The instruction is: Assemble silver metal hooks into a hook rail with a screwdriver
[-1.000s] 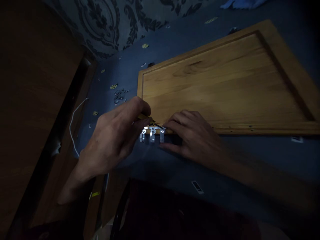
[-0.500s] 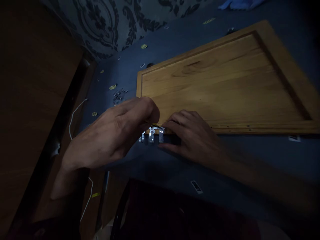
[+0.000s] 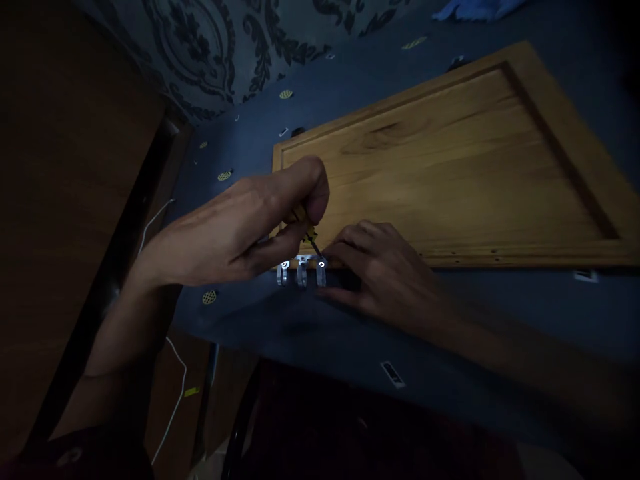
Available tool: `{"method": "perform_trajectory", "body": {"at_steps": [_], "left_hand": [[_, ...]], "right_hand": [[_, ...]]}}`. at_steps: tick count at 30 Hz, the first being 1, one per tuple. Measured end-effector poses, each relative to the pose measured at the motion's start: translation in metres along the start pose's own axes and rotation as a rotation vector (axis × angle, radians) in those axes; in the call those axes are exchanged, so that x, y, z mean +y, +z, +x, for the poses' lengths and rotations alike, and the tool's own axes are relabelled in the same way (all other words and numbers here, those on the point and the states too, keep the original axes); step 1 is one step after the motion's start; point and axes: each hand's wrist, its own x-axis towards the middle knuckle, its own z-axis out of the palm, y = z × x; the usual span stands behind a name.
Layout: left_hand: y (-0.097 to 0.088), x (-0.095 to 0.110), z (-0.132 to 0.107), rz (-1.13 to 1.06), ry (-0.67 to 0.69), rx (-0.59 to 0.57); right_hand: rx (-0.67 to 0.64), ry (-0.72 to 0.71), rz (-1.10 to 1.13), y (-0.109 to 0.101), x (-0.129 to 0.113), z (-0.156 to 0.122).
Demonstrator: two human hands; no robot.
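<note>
My left hand (image 3: 250,220) is closed around the yellow handle of a screwdriver (image 3: 310,237). Its shaft slants down to the right, with the tip close to the right end of a silver metal hook rail (image 3: 301,261). Three hooks hang from the rail at the near edge of a framed wooden board (image 3: 425,167). Bright screw heads show on it. My right hand (image 3: 385,267) grips the rail's right end, index finger above and thumb below; the exact contact is hidden.
A blue patterned cloth (image 3: 325,340) covers the table under the board. Patterned fabric (image 3: 200,53) rises behind, and a light blue cloth (image 3: 475,8) lies at the far edge. A white cable (image 3: 175,407) hangs at the left beside a wooden panel (image 3: 65,167).
My left hand has lifted and turned, so the yellow screwdriver now shows between its fingers. The forearm now covers the small dark pieces on the cloth. My right hand stays in place.
</note>
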Motion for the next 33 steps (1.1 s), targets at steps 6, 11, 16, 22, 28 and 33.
{"method": "perform_trajectory", "body": {"at_steps": [6, 11, 16, 22, 28, 33], "left_hand": [[-0.005, -0.004, 0.014, -0.040, 0.027, -0.078], [-0.009, -0.010, 0.022, -0.072, 0.152, -0.220], [-0.009, -0.004, 0.020, -0.015, 0.122, -0.224], [-0.007, -0.006, 0.018, 0.005, 0.144, -0.170], [-0.004, -0.012, 0.006, -0.101, 0.096, -0.083], [-0.001, -0.006, -0.002, -0.248, -0.006, 0.010]], "right_hand": [[0.006, -0.011, -0.029, -0.001, -0.001, 0.001], [-0.007, 0.002, -0.015, -0.002, -0.002, 0.002], [-0.012, 0.010, -0.026, -0.002, -0.001, 0.000], [0.012, -0.017, -0.026, -0.001, 0.000, -0.001], [0.025, -0.002, -0.012, 0.000, -0.001, -0.001], [0.039, -0.013, -0.012, 0.001, -0.001, -0.002]]}}
